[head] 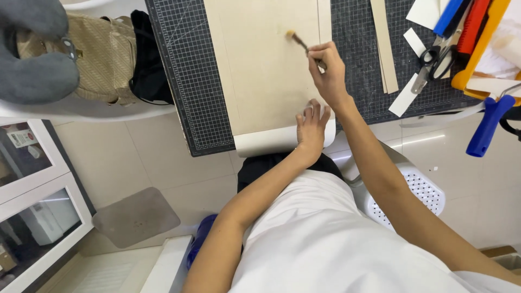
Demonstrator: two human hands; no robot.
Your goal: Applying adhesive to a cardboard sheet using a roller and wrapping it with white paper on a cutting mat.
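- Grey padding, a cushion (pixel 33 51) by its look, fills the upper left of the frame, with a woven beige bag (pixel 100 54) and a black cloth (pixel 147 59) just right of it on a white chair (pixel 81 111), parked off the work surface so the mat is kept for the work.
- Below them, at lower left, a white cabinet with glass doors (pixel 32 190) stands on the pale tiled floor, and a flat grey pad (pixel 135 216) lies on the tiles near it.
- The dark gridded cutting mat (pixel 184 76) spans the upper middle and bears the tan sheet of board (pixel 266 65), whose near end curls over the mat's front edge.
- The left hand (pixel 311 127) lies flat and open on that near end, fingers spread, seemingly to pin the sheet so that it does not shift or curl.
- The right hand (pixel 328 70), just above and apart from the left, is pinched shut on a small brush (pixel 299 41); its bristle tip touches the board in the upper centre.
- Right of the board, cut tan strips (pixel 385 49) lie on the mat beside white paper offcuts (pixel 404 97).
- At upper right, scissors (pixel 431 65), red, blue and orange tools (pixel 472 32) and a blue-handled tool (pixel 488 125) are gathered at the side of the brush hand.
- A white perforated stool (pixel 418 190) shows under the right arm.
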